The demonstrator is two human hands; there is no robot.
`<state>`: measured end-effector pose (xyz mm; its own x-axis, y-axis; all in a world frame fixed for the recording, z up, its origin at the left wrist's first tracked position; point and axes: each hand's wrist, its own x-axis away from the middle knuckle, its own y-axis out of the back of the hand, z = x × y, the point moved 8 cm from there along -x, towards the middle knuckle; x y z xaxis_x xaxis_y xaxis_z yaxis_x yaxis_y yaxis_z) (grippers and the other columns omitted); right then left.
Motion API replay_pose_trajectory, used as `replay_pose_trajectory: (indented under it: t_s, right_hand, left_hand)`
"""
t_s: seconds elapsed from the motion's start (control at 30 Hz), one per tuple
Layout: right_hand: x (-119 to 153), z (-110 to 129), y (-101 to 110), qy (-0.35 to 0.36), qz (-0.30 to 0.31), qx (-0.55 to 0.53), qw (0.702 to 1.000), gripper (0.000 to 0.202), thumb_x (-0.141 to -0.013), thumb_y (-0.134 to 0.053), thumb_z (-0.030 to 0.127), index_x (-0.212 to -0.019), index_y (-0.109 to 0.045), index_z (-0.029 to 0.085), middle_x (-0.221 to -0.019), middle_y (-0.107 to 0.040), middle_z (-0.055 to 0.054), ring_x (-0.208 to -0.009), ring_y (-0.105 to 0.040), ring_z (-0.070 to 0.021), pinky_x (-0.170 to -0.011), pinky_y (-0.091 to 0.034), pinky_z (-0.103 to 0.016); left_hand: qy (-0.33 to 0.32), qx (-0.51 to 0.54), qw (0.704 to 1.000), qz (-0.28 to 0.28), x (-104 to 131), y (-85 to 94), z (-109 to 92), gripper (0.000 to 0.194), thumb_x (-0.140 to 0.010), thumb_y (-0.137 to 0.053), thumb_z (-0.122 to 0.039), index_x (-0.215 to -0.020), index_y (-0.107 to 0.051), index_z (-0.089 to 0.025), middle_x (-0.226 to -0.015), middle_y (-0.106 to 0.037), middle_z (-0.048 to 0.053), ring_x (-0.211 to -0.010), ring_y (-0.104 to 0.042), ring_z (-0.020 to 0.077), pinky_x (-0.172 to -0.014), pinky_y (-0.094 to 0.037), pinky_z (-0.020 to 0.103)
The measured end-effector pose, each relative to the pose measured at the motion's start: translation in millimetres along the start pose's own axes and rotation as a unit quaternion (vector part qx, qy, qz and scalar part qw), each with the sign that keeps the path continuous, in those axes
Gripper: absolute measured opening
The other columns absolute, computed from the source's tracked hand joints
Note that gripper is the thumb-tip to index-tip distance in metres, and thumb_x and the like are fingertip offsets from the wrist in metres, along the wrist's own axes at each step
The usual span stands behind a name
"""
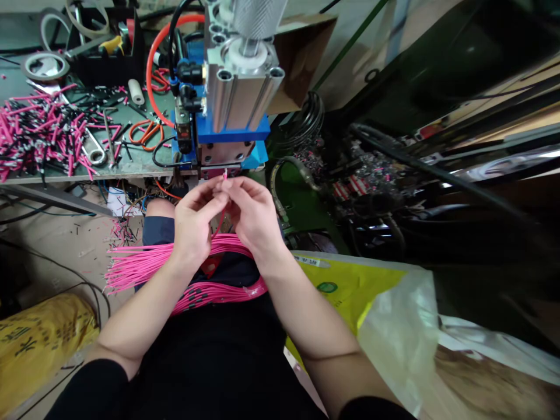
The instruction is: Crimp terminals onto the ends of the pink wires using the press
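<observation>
The pink wire (225,174) was between the fingertips of both hands, in front of the person's chest and just off the near edge of the table (144,165), close to its right end. Its short tip pointed upward and away from the body, toward the lower edge of the machine (245,87); whether tip and machine touched could not be told. Below the fingers, the wire ran down toward the lap, so its long axis went roughly from the body to the machine. The left hand (192,219) and the right hand (258,216) were both pinching it with thumb and forefinger, their tips almost meeting. The right hand was more directly below the machine, while the left hand was nearer to the table's near edge.

Under the forearms, a bundle of pink wires (144,265) lay across the lap, its bend at the right and many loose ends at the left.

About writing, little could be read. The yellow bag (371,280) at the right carried a green oval mark and a pale strip with small characters, too unclear to read. The yellow sack (48,335) at the left showed large dark characters, not surely legible.
</observation>
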<state>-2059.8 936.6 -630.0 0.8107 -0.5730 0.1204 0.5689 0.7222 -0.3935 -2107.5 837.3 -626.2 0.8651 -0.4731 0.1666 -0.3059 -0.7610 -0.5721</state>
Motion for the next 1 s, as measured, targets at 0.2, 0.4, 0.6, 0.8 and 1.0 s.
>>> replay_pose_trajectory:
  t_s: [0.2,0.4,0.6,0.8,1.0]
  right_hand:
    - [40,5,2,0.059,0.050,0.092,0.993,0.019,-0.085,-0.080,0.041,-0.084,-0.075,0.022,-0.078,-0.070,0.000,-0.075,-0.063,-0.0164,-0.072,-0.052,-0.030]
    - [57,14,-2,0.118,0.059,0.123,0.984,0.018,-0.092,-0.073,0.036,-0.083,-0.073,0.020,-0.083,-0.070,-0.002,-0.078,-0.064,-0.0165,-0.073,-0.054,-0.030]
    - [59,13,-2,0.124,0.061,0.117,0.983,0.017,-0.092,-0.074,0.036,-0.085,-0.073,0.020,-0.079,-0.068,-0.001,-0.075,-0.062,-0.0155,-0.070,-0.053,-0.028]
    - [62,5,-1,0.105,0.053,0.129,0.985,0.026,-0.089,-0.076,0.044,-0.082,-0.072,0.019,-0.080,-0.070,-0.002,-0.074,-0.063,-0.0160,-0.070,-0.054,-0.028]
    - [57,-1,57,0.095,-0.060,0.142,0.983,0.018,-0.087,-0.078,0.035,-0.090,-0.076,0.018,-0.078,-0.075,-0.003,-0.065,-0.065,-0.0139,-0.063,-0.055,-0.026]
  left_hand:
    - [-0.017,-0.081,0.996,0.017,22,11.7,-9,0.016,-0.076,-0.089,-0.028,-0.089,-0.083,-0.021,-0.094,-0.078,0.004,-0.083,-0.070,0.0139,-0.077,-0.056,0.023]
    - [-0.025,-0.052,0.998,0.013,35,9.4,-10,0.010,-0.073,-0.088,-0.019,-0.080,-0.082,-0.022,-0.083,-0.078,0.000,-0.071,-0.068,0.0094,-0.071,-0.056,0.019]
    - [0.003,-0.035,0.999,-0.011,39,12.9,-8,0.011,-0.067,-0.088,-0.018,-0.075,-0.082,-0.022,-0.078,-0.078,0.000,-0.069,-0.067,0.0088,-0.070,-0.056,0.018]
    - [0.009,-0.046,0.999,-0.022,37,15.2,-3,0.009,-0.066,-0.087,-0.018,-0.073,-0.081,-0.021,-0.073,-0.075,-0.001,-0.067,-0.066,0.0093,-0.066,-0.054,0.018]
    - [-0.045,-0.265,0.960,0.076,39,32.4,-4,0.046,-0.080,-0.084,-0.033,-0.123,-0.075,-0.021,-0.108,-0.079,0.007,-0.095,-0.072,0.0196,-0.088,-0.058,0.031]
